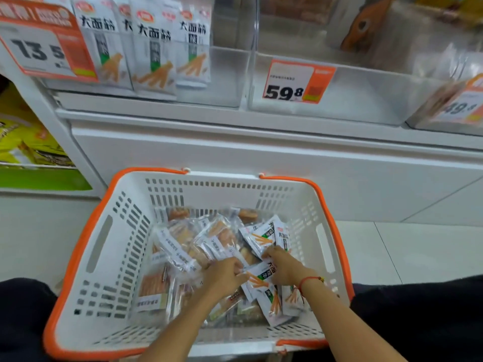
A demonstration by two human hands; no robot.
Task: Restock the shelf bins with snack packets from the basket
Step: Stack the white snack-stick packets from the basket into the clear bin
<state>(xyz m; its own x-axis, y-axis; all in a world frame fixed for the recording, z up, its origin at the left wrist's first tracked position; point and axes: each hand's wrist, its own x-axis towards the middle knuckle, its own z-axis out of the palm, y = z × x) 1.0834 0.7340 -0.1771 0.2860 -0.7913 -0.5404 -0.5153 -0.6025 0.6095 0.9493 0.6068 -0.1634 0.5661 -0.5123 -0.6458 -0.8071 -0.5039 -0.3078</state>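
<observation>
A white basket [120, 231] with an orange rim sits on the floor below me and holds several snack packets. Both my hands are inside it. My left hand [224, 276] pinches a white packet with green and orange print [258, 278]. My right hand [282, 266] grips other white packets [264, 237] of the same kind near the basket's right side. Clear-wrapped orange snack packets [183, 241] fill the basket's middle and left. Above, a clear shelf bin [224, 74] holds upright white packets [154, 48] of that kind at its left.
A second clear bin [366, 100] with a 59.8 price tag [298, 82] stands to the right, with an orange packet [366, 24] at its back. A 13.5 tag [44, 45] hangs at the left. Green-yellow packs [23, 142] lie on a lower left shelf. My dark-clad knees flank the basket.
</observation>
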